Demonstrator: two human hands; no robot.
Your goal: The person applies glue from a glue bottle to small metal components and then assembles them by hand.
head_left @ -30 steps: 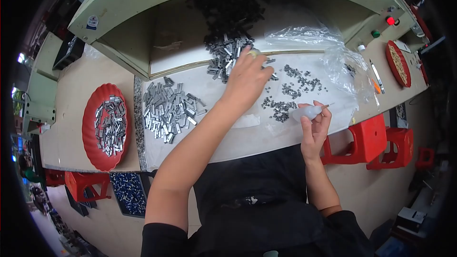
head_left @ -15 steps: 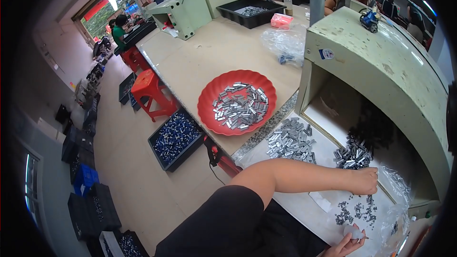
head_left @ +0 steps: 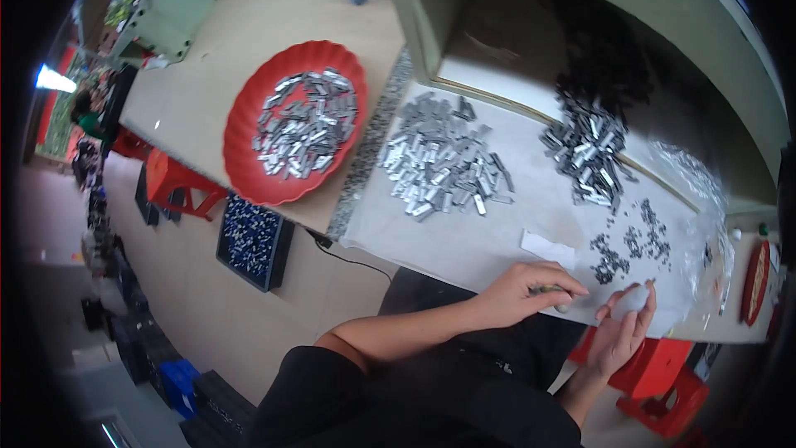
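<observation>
My left hand is over the front edge of the white-covered bench, its fingers pinched around a small, partly hidden thing, yellowish and dark, too blurred to name. Just right of it, my right hand grips a whitish, translucent rounded piece with a small pointed tip. The hands are close but apart. Beyond them lie scattered tiny dark metal parts and a white paper slip. Farther back are a heap of silver metal pieces and a darker heap of similar pieces.
A red scalloped bowl of metal pieces stands on the left table. A pale green hood arches over the back of the bench. Clear plastic film lies at the right. Red stools and a tray of blue-and-white parts are below.
My left hand has come back from beside the dark heap, toward my body and next to my right hand. The view has swung down and right. My right hand still holds the whitish piece.
</observation>
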